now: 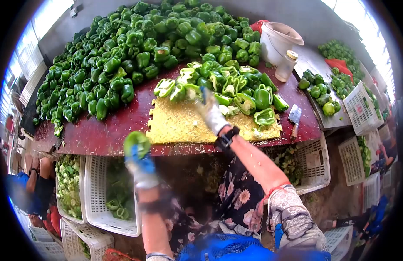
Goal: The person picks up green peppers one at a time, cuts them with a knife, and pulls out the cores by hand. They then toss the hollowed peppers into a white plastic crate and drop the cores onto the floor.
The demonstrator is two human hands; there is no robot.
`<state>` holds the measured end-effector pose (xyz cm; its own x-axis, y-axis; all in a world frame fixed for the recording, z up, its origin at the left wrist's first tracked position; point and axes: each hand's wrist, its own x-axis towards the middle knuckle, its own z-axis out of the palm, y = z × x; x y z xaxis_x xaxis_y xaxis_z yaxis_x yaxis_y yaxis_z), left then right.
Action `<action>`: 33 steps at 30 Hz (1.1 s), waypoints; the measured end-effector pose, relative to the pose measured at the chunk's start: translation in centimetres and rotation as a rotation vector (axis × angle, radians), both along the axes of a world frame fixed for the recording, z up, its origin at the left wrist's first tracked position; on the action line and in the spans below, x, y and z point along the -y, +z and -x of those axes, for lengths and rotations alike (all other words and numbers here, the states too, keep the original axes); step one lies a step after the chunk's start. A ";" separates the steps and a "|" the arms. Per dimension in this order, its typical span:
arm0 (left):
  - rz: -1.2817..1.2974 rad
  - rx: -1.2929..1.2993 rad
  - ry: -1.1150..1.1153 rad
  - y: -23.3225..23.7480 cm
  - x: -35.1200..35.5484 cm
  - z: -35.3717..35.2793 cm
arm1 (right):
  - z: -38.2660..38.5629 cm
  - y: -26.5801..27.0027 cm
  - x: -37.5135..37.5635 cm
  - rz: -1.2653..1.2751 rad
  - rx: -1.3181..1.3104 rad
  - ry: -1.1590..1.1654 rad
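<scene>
My left hand, in a white and blue glove, is closed around a green bell pepper in front of the table edge. Its cut, hollow side appears to face up. Over the yellow foam mat reaches my right hand, gloved too, with a dark watch at the wrist. Motion blurs its fingers, but they look stretched out beside the opened peppers at the mat's far edge. A cleaver with a wooden handle lies right of the mat.
Whole green peppers are heaped across the back of the red table. A white bucket and a lidded jar stand back right. White crates sit below the table edge. Another person is at far left.
</scene>
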<state>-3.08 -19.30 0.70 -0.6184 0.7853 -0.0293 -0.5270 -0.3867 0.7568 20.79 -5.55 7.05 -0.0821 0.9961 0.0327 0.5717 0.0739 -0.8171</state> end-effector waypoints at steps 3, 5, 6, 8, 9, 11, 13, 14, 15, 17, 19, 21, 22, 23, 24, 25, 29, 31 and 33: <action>-0.178 0.193 0.087 0.8 0.6 3.6 | -1.3 -2.7 -7.6 -0.167 0.286 -0.056; -0.196 0.425 -0.033 -0.1 0.2 2.9 | -0.7 -4.0 -10.0 -0.236 0.362 -0.003; -0.180 0.475 -0.098 -0.2 0.0 1.0 | -0.1 -4.3 -10.8 -0.255 0.389 0.003; -0.093 0.565 -0.197 -0.6 -0.8 -2.2 | 0.5 -4.6 -12.0 -0.110 0.585 0.061; -0.032 0.519 -0.207 -0.9 -1.4 -3.8 | 0.4 -4.1 -10.9 -0.222 0.639 0.055; 0.081 0.414 -0.271 -1.6 -2.0 -5.6 | -0.5 -5.3 -10.9 -0.104 0.436 0.037; 0.133 0.301 -0.322 -2.9 -2.3 -6.1 | -2.1 -3.2 -8.5 0.009 0.445 0.150; 0.133 0.309 -0.322 -3.3 -2.5 -6.3 | -2.5 -2.0 -6.7 -0.012 0.489 0.172; 0.142 0.279 -0.374 -3.5 -2.6 -6.6 | -3.1 -1.7 -5.5 0.025 0.400 0.212; 0.217 0.305 -0.484 -3.3 -3.0 -7.0 | -3.5 0.1 -2.6 0.144 0.155 0.365; 0.222 0.420 -0.680 -2.3 -3.9 -7.5 | -3.4 -0.5 -1.2 0.095 0.139 0.522; 0.042 0.546 -0.880 -0.4 -3.8 -8.4 | -2.7 -2.5 -0.3 -0.016 0.165 0.578; 0.037 0.499 -0.839 -0.4 -3.6 -8.9 | -2.1 -1.0 1.5 -0.119 0.281 0.531; 0.009 0.568 -0.863 -0.5 -3.0 -9.1 | -1.5 0.5 3.4 -0.215 0.398 0.474; -0.021 0.638 -0.888 -0.2 -2.4 -9.3 | -0.9 2.4 4.7 -0.228 0.264 0.407; -0.025 0.636 -0.887 -1.1 -2.2 -9.3 | -1.0 2.1 5.0 -0.206 0.170 0.335; -0.107 0.037 -0.619 -2.5 -0.9 -9.3 | -2.1 2.0 7.0 0.097 0.287 0.438; -0.206 -0.081 -0.566 -1.4 -0.7 -9.5 | -1.8 1.5 8.5 0.077 0.379 0.496; -0.242 0.140 -0.690 -1.7 -1.0 -8.7 | -1.6 0.5 9.4 -0.030 0.393 0.541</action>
<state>5.58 -18.27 -0.99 0.0145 0.9883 0.1520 -0.7955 -0.0807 0.6006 22.37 -14.94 7.55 -0.5813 0.8103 -0.0745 0.7025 0.4535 -0.5485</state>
